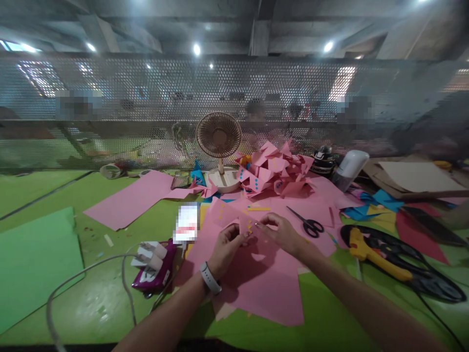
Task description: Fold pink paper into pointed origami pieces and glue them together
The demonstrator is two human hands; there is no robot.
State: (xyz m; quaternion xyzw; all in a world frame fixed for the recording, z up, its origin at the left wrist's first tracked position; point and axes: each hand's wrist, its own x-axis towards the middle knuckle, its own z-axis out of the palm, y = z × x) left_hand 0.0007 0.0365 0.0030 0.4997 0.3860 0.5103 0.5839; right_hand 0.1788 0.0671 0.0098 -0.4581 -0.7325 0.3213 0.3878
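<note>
My left hand (227, 244), with a pale watch on the wrist, pinches a small pink paper piece (245, 222) bearing yellow diamond shapes. Close beside its right edge, my right hand (279, 232) has thumb and fingertips drawn together; anything between them is too small to make out. Beneath both hands lie large pink paper sheets (271, 298). A thin yellow strip (259, 209) rests just beyond my fingers. Dark-handled scissors (311, 227) lie to the right of my right hand. Farther back is a heap of folded pink paper pieces (274, 171), some with blue diamonds.
A small fan (220, 137) stands behind the sheets. At left are a phone (186, 222), a purple power strip (156, 276) with cables, and green paper (36, 264). A yellow-handled glue gun (381, 254) lies on a black tray at right. A mesh partition (146, 98) closes the back.
</note>
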